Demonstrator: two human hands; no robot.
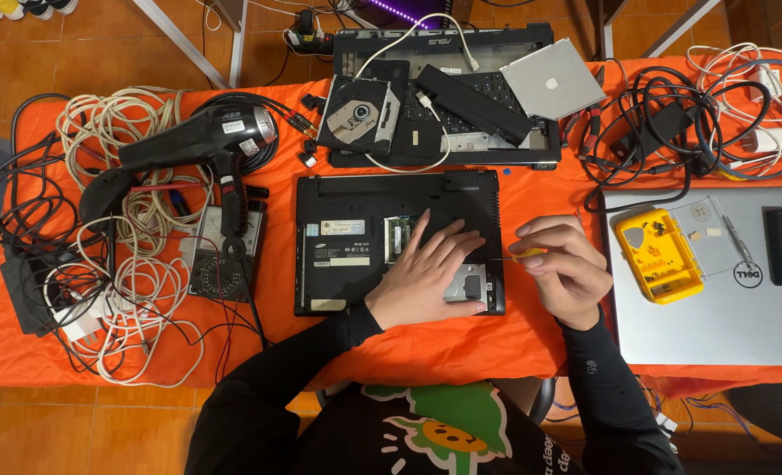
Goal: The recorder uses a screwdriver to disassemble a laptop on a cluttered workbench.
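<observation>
Centrally, the left hand [426, 277] is laid flat and open on the upturned black laptop [356, 242], apparently to steady it. The right hand [562, 268] is closed around a yellow-handled screwdriver [518, 256], its tip aimed at the laptop's right edge. A yellow bit case [657, 255] is kept just right, on a silver laptop [716, 325].

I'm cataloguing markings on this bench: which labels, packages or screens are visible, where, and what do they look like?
White rectangular stickers: on the upturned black laptop, left of the left hand.
Hair dryer label: small pale patch on the black barrel.
Yellow parts case: clear lid open, atop the silver laptop.
Right hand: holds a screwdriver.
Screens: none showing.
</observation>
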